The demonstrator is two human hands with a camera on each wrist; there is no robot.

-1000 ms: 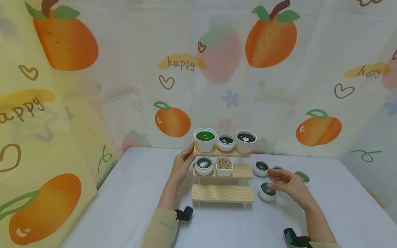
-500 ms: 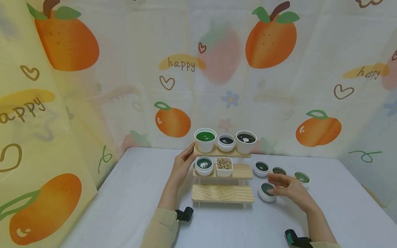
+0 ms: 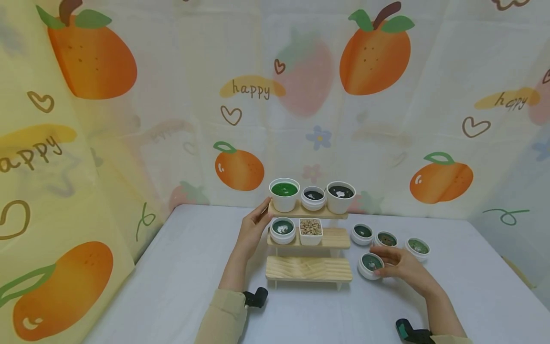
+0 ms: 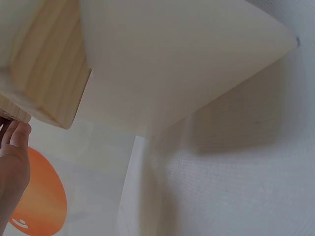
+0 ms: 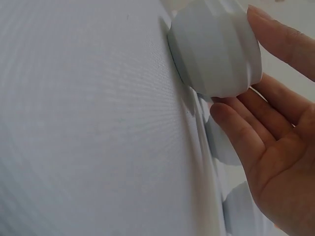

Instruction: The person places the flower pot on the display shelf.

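Observation:
My left hand (image 3: pixel 253 231) grips the left end of the top board of a three-tier wooden display stand (image 3: pixel 308 268); its fingertips also show at a board end in the left wrist view. My right hand (image 3: pixel 406 268) has its thumb and fingers round a small round white cup (image 3: pixel 365 272) with dark green contents, right of the stand. That cup (image 5: pixel 214 49) still sits on the cloth, the thumb at its rim and the fingers behind it. The top board bears a green-filled cup (image 3: pixel 284 200), a small dark-filled cup (image 3: pixel 313 203) and a larger dark-filled cup (image 3: pixel 340 203).
On the middle board stand a round cup (image 3: pixel 282 237) and a square dish of pale bits (image 3: pixel 311 239). Behind my right hand are a dark green cup (image 3: pixel 362 241), a brownish cup (image 3: pixel 386 240) and a lighter green cup (image 3: pixel 418 251). A printed curtain (image 3: pixel 185 157) hangs behind the table.
My right hand has come down and slightly towards me, its fingers closing round the nearest cup. The brownish cup behind it is now uncovered. My left hand stays on the stand.

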